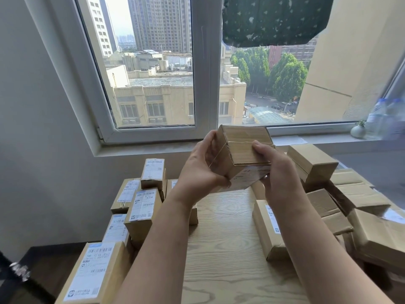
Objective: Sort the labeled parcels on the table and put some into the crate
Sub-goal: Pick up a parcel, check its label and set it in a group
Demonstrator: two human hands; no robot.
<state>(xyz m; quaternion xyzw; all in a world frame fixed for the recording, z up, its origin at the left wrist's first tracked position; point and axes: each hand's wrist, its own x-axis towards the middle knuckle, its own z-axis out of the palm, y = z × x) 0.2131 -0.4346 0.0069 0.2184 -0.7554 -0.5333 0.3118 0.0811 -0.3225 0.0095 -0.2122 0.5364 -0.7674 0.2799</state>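
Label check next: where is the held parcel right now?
In the head view the parcel is held mid-frame between the left hand and right hand, above the table, before the window.

Appears to be an upper-storey room in a city building; home or small office, cannot tell which. Looks out through a white-framed window [206, 84] over rooftops and tower blocks [160, 23]. Furnished with a light wood-grain table [230, 238] below the sill [328, 139], stacked with labelled cardboard parcels [140, 211]. Keeps a small pot plant [358, 129] and plastic bottles [377, 117] on the sill.
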